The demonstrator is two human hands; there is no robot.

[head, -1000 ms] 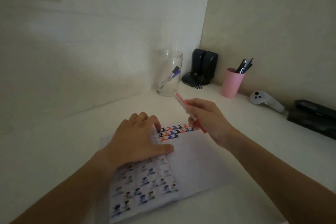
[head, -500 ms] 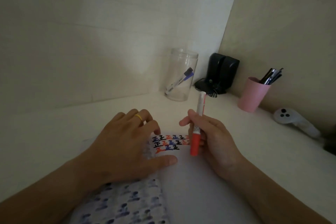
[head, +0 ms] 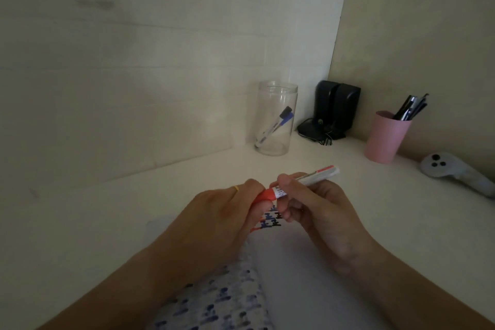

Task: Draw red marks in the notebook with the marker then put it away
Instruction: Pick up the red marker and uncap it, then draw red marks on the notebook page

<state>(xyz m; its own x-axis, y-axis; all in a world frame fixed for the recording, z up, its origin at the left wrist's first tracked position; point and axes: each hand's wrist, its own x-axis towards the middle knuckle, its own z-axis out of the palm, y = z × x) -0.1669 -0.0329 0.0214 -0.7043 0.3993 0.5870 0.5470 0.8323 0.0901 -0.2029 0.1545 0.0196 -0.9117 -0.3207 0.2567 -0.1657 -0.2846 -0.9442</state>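
The marker [head: 308, 181] has a white barrel and a red cap [head: 265, 197]. The notebook [head: 308, 276] page is white with red, blue and black marks [head: 270, 221]. A pink cup [head: 385, 136] stands on the white worktop [head: 93, 222].

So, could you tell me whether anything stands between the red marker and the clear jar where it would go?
Nothing visible does. Both hands hold the red marker above the notebook, and the bare desk runs open to the clear jar, whose mouth is uncovered; the jar as destination is my guess.
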